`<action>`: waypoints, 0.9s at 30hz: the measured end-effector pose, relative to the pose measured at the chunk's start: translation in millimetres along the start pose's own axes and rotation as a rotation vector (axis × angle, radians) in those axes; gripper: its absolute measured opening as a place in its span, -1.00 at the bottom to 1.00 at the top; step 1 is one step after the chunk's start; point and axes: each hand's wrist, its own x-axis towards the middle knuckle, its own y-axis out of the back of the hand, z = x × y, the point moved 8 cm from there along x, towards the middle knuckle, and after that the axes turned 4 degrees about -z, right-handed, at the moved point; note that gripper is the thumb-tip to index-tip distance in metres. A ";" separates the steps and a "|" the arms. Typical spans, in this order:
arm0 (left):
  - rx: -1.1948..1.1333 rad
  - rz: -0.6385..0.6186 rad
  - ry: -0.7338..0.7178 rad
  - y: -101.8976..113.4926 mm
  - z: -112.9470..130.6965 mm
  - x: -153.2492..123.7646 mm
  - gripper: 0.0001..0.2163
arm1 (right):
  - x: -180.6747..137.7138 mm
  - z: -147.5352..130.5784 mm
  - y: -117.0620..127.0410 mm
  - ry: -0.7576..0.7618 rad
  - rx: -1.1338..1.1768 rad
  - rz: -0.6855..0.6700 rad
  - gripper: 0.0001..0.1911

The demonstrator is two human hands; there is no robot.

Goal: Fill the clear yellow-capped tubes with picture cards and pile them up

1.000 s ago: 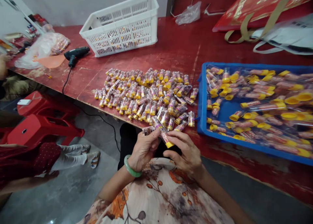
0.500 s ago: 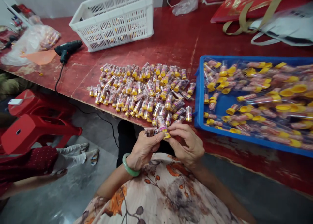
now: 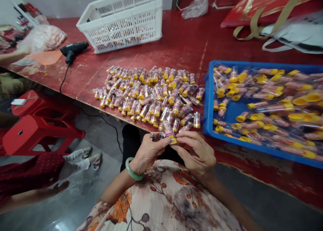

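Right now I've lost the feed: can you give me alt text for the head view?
Both hands, left hand and right hand, pinch one small yellow-capped tube at the edge of a red table. Beyond lies a pile of labelled tubes, with a blue tray of unlabelled ones at right and a white crate behind.

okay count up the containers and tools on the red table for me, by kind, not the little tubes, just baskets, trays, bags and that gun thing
White slatted basket: 1
Blue tray: 1
Black glue gun: 1
Clear plastic bags: 2, the second one at the far left
Red gift bag: 1
White tote bag: 1
Total: 7
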 end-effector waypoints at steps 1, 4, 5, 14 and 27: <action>0.009 0.000 -0.005 0.2 1.3 -0.6 -0.59 | -1.0 0.0 -0.6 0.005 0.006 -0.009 -0.72; 0.021 -0.009 0.002 -1.1 2.2 -3.2 -0.58 | -6.4 0.7 -3.2 0.034 -0.005 -0.029 -0.67; 0.020 -0.013 0.006 -1.6 1.8 -4.2 -0.58 | -8.7 0.4 -3.9 0.052 -0.021 -0.029 -0.65; -0.016 0.012 -0.005 3.1 -9.1 -10.7 -0.57 | -20.2 -14.0 -6.7 0.214 -0.288 0.022 -0.59; 0.548 0.523 -0.455 115.8 157.7 -8.6 -0.77 | 4.0 4.4 27.1 0.089 -0.221 -0.007 -0.72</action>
